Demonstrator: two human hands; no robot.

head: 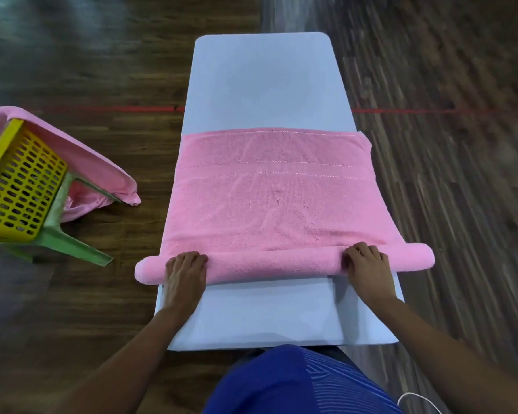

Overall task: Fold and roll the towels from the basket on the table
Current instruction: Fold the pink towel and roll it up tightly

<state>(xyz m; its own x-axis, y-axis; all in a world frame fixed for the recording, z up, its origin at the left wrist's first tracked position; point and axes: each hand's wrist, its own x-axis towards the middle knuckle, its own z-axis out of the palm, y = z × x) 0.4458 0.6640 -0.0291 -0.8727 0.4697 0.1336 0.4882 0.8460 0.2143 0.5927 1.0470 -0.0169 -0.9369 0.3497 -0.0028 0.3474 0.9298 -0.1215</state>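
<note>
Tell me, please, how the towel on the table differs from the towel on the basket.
The table towel lies flat and smooth; the basket towel hangs crumpled over the basket. The table towel's near end is rolled under the left hand and right hand; the basket towel is unrolled and untouched. Both are pink.

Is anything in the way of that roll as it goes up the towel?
Nothing visible. The left hand and right hand hold the roll, and the flat towel ahead lies bare to its far edge. The basket stands off to the left of the table.
</note>
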